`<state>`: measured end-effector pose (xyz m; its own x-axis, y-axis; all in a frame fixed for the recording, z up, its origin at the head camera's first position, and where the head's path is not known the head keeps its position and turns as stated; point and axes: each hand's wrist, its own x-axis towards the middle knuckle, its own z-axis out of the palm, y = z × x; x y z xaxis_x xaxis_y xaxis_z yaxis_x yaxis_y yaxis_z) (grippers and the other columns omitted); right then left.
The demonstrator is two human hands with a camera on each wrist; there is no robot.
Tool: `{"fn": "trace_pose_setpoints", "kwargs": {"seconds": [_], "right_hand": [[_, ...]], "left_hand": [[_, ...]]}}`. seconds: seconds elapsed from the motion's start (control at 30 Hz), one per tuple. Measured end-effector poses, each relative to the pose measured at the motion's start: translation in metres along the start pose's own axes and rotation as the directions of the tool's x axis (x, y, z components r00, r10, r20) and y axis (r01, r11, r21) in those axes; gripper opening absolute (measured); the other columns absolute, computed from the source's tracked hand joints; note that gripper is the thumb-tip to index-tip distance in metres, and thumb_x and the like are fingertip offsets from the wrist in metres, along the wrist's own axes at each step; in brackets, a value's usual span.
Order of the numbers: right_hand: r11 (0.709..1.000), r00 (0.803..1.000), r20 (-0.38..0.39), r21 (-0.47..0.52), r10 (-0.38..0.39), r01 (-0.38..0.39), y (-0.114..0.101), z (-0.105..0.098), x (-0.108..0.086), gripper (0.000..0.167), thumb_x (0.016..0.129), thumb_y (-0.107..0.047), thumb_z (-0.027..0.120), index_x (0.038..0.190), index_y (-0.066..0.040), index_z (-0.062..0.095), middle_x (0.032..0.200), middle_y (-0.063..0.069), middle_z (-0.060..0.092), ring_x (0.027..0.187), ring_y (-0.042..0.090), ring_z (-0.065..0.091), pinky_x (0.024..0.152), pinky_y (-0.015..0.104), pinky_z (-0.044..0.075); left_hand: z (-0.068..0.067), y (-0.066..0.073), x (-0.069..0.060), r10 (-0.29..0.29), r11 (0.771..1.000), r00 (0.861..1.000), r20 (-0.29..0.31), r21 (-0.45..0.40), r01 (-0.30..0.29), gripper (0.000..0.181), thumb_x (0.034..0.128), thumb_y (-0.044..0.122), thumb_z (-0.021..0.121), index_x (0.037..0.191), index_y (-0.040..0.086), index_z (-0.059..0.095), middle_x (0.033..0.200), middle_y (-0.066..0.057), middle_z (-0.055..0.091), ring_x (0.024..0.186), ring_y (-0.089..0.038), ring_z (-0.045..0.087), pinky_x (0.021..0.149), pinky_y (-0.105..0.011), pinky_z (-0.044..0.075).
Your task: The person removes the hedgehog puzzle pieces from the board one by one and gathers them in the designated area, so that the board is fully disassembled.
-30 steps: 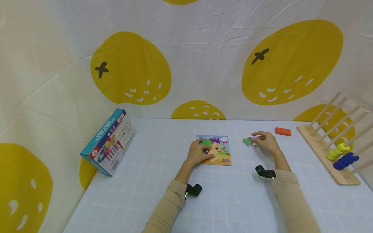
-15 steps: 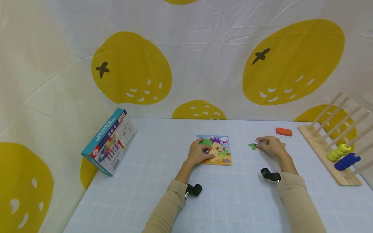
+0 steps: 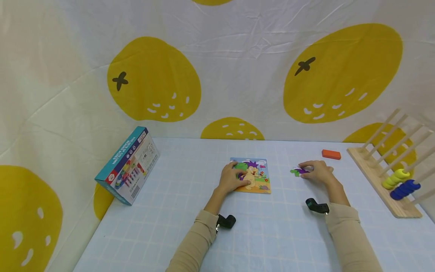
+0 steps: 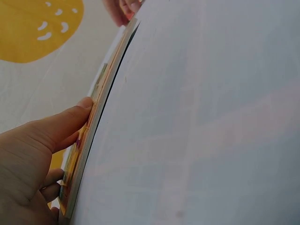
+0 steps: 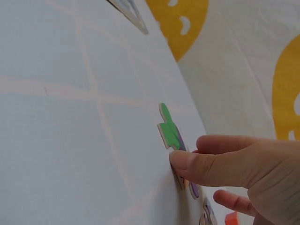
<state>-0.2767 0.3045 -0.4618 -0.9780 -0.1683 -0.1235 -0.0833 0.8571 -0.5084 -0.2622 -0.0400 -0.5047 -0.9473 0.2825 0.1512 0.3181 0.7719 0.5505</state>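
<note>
On the table, my left hand (image 3: pixel 231 178) rests on the left part of a square picture puzzle (image 3: pixel 261 187), which shows a cartoon hedgehog. Its thumb lies on the picture in the left wrist view, and its other fingers are along the left side. To the right of the puzzle, my right hand (image 3: pixel 318 172) pinches a small green and purple puzzle piece (image 5: pixel 170 133) between thumb and fingers, low over the table. The thumb covers part of that piece. Another puzzle piece (image 5: pixel 207 214) shows partly below the fingers in the right wrist view.
An orange block (image 3: pixel 331 154) lies behind my right hand. At the right stands a wooden peg rack (image 3: pixel 374 172) with yellow rings (image 3: pixel 395 178) and blue rings (image 3: pixel 405 189). A teal and white box (image 3: pixel 127 166) stands at the left. A fruit-print curtain (image 3: pixel 238 75) hangs behind the table.
My right hand has moved right and slightly toward me with the puzzle piece, and more of the piece's purple now shows. The left hand stays in place on the puzzle.
</note>
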Motion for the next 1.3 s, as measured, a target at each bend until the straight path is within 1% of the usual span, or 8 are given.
{"fn": "trace_pose_setpoints", "kwargs": {"seconds": [0.17, 0.4, 0.5, 0.63, 0.73, 1.03, 1.3], "right_hand": [[1.000, 1.000, -0.002, -0.004, 0.003, -0.003, 0.0019, 0.0006, -0.0017, 0.044, 0.080, -0.019, 0.072, 0.120, -0.002, 0.062, 0.124, 0.034, 0.050, 0.112, 0.055, 0.034, 0.080, 0.066, 0.022], [1.000, 1.000, 0.011, 0.010, 0.002, -0.002, 0.0062, 0.0011, -0.0023, 0.044, 0.082, -0.018, 0.070, 0.122, -0.002, 0.060, 0.125, 0.035, 0.049, 0.113, 0.054, 0.035, 0.079, 0.061, 0.023], [1.000, 1.000, 0.008, 0.008, -0.007, 0.007, 0.0063, 0.0008, -0.0021, 0.044, 0.081, -0.018, 0.071, 0.121, -0.002, 0.060, 0.125, 0.035, 0.049, 0.112, 0.054, 0.035, 0.078, 0.061, 0.023], [1.000, 1.000, 0.005, 0.017, -0.011, 0.010, 0.0043, 0.0005, -0.0018, 0.044, 0.082, -0.018, 0.070, 0.122, -0.001, 0.060, 0.125, 0.034, 0.049, 0.115, 0.054, 0.034, 0.081, 0.065, 0.023], [1.000, 1.000, -0.008, 0.022, -0.015, 0.015, 0.0023, 0.0003, -0.0022, 0.043, 0.082, -0.017, 0.070, 0.120, 0.000, 0.061, 0.125, 0.034, 0.050, 0.115, 0.054, 0.035, 0.082, 0.066, 0.023], [0.999, 0.999, -0.046, 0.031, -0.012, 0.013, 0.0025, 0.0035, -0.0038, 0.039, 0.082, -0.017, 0.070, 0.116, 0.002, 0.062, 0.121, 0.033, 0.053, 0.110, 0.054, 0.038, 0.076, 0.060, 0.024], [1.000, 0.998, -0.063, 0.028, 0.002, 0.000, 0.0047, 0.0072, -0.0031, 0.037, 0.084, -0.016, 0.067, 0.116, 0.002, 0.062, 0.120, 0.032, 0.054, 0.112, 0.053, 0.038, 0.078, 0.060, 0.024]], "left_hand": [[-0.0001, 0.0010, -0.0001, 0.000, 1.000, 1.000, -0.005, 0.010, 0.000, 0.047, 0.0740, 0.047, 0.075, 0.109, 0.016, 0.072, 0.138, -0.013, 0.047, 0.129, -0.032, 0.040, 0.109, -0.048, 0.029], [-0.0018, 0.0030, -0.0004, -0.010, 1.000, 1.000, 0.004, -0.004, 0.010, 0.046, 0.0748, 0.047, 0.075, 0.109, 0.016, 0.072, 0.139, -0.014, 0.045, 0.130, -0.032, 0.038, 0.110, -0.048, 0.027], [-0.0022, 0.0035, -0.0003, -0.008, 1.000, 1.000, -0.001, 0.003, 0.008, 0.046, 0.0747, 0.047, 0.075, 0.109, 0.016, 0.072, 0.139, -0.014, 0.046, 0.130, -0.032, 0.039, 0.109, -0.047, 0.027], [-0.0014, 0.0031, -0.0005, -0.007, 1.000, 1.000, -0.004, 0.013, 0.008, 0.047, 0.0748, 0.048, 0.074, 0.110, 0.016, 0.072, 0.139, -0.013, 0.046, 0.129, -0.031, 0.039, 0.109, -0.047, 0.028], [-0.0010, 0.0026, -0.0001, -0.008, 1.000, 1.000, -0.004, 0.013, 0.008, 0.047, 0.0749, 0.048, 0.074, 0.110, 0.016, 0.072, 0.139, -0.013, 0.045, 0.130, -0.031, 0.039, 0.109, -0.047, 0.028], [-0.0001, 0.0023, 0.0000, -0.012, 1.000, 1.000, -0.004, 0.016, 0.012, 0.047, 0.0753, 0.049, 0.074, 0.110, 0.017, 0.072, 0.140, -0.013, 0.045, 0.130, -0.031, 0.038, 0.109, -0.047, 0.028], [0.0011, 0.0000, -0.0006, 0.000, 1.000, 1.000, -0.006, 0.017, 0.000, 0.048, 0.0750, 0.048, 0.074, 0.111, 0.016, 0.071, 0.139, -0.014, 0.046, 0.129, -0.032, 0.039, 0.108, -0.048, 0.028]]}}
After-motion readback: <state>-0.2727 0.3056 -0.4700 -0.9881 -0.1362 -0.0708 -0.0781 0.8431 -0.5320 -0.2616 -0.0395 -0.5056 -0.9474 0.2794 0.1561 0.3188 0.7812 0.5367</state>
